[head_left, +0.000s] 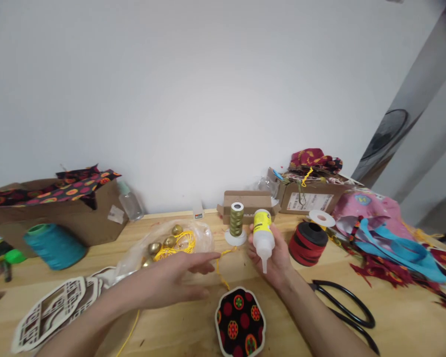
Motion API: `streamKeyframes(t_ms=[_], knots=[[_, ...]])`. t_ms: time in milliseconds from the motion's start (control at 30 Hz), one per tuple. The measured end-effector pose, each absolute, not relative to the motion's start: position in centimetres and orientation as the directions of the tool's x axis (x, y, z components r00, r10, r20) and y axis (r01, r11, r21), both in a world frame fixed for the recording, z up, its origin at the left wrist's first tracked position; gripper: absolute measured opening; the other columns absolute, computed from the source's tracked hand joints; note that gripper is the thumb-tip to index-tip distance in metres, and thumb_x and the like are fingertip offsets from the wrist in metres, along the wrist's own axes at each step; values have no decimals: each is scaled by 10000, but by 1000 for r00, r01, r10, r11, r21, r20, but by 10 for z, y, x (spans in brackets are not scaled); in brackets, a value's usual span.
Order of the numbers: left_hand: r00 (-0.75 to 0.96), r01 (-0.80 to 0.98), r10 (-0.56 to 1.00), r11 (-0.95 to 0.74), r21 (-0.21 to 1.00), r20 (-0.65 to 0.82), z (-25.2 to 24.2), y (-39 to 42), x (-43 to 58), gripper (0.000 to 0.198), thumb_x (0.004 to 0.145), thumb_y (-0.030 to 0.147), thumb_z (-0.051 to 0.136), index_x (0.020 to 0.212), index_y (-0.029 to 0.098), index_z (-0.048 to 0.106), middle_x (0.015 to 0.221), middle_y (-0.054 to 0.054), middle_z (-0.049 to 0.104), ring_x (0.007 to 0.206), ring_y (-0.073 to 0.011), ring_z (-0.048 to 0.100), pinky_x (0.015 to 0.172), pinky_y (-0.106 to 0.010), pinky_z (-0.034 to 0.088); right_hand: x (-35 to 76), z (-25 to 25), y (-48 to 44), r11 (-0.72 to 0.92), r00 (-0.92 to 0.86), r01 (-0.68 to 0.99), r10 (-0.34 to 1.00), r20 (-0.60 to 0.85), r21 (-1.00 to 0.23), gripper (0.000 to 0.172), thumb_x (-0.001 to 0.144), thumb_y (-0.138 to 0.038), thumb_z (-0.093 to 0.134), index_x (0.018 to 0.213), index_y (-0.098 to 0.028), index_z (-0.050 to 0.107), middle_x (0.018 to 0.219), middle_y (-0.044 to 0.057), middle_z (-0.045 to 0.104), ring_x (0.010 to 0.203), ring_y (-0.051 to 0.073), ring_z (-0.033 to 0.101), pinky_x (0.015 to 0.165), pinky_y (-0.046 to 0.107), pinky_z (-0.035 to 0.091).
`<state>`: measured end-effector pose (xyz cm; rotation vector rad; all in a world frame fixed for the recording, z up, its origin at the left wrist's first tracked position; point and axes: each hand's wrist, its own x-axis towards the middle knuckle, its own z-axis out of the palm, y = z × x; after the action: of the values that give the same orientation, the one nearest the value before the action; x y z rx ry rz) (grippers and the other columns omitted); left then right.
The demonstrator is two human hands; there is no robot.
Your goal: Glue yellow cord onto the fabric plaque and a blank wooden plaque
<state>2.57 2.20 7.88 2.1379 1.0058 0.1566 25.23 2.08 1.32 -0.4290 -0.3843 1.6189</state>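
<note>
My right hand [278, 253] is wrapped round a glue bottle [263, 233] with a yellow label, its clear nozzle tipped downward. My left hand [174, 280] hovers to the left with fingers stretched out and nothing in them. Below the two hands lies a scalloped panel [240, 322] with a pale rim and dark, flower-patterned fabric. A yellow cord [219, 272] runs up from the panel's top, passing by my left fingertips; whether they touch it I cannot tell. A spool of olive thread [237, 220] stands just behind the bottle.
Gold bells [169, 241] with yellow cord sit in a plastic bag. Pale fretwork cutouts [52, 312] and a teal thread cone [54, 246] are at left. Black-handled scissors [345, 307], a red-and-black ribbon roll [307, 243] and fabric scraps [390, 248] lie at right. Cardboard boxes [104, 218] line the wall.
</note>
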Motion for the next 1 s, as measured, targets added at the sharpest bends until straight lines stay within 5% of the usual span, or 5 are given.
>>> streamKeyframes(t_ms=[167,300,400,600,1000], knots=[[389,647,916,-350,677,102,97,30,-14,361,760,455,544,1031,236,639,1030,-33,680,942,-236,607,822,-319,466,253,13,19,-94,-85,-871,996,-40,-482,336,660,-397,685,773,-85,629,543,38,617,406,81,483,370,168,388],[180,838,900,-352,418,396,104,47,-46,407,828,499,406,681,192,629,846,-39,673,818,-222,598,737,-282,446,252,12,19,-97,-91,-877,995,-36,-470,336,628,-379,713,783,-90,641,544,30,625,400,77,475,364,168,394],[351,874,868,-438,211,351,99,56,-48,376,830,429,429,609,183,608,813,-53,630,796,-207,574,744,-286,420,251,13,19,-111,-78,-880,993,-88,-462,357,541,-346,771,771,-103,646,558,22,638,426,85,501,375,171,417],[548,822,822,-563,83,155,76,68,-24,195,760,161,498,725,230,677,841,-45,587,833,-202,513,744,-290,380,251,15,18,-125,-72,-882,988,-134,-454,377,469,-317,803,733,-95,650,534,40,642,405,77,492,361,160,403],[611,763,745,-644,50,267,92,73,17,228,876,265,449,832,173,653,850,-72,581,839,-212,516,743,-323,405,248,12,21,-116,-68,-884,990,-121,-454,354,557,-390,753,755,-120,637,546,13,638,385,73,465,357,172,387]])
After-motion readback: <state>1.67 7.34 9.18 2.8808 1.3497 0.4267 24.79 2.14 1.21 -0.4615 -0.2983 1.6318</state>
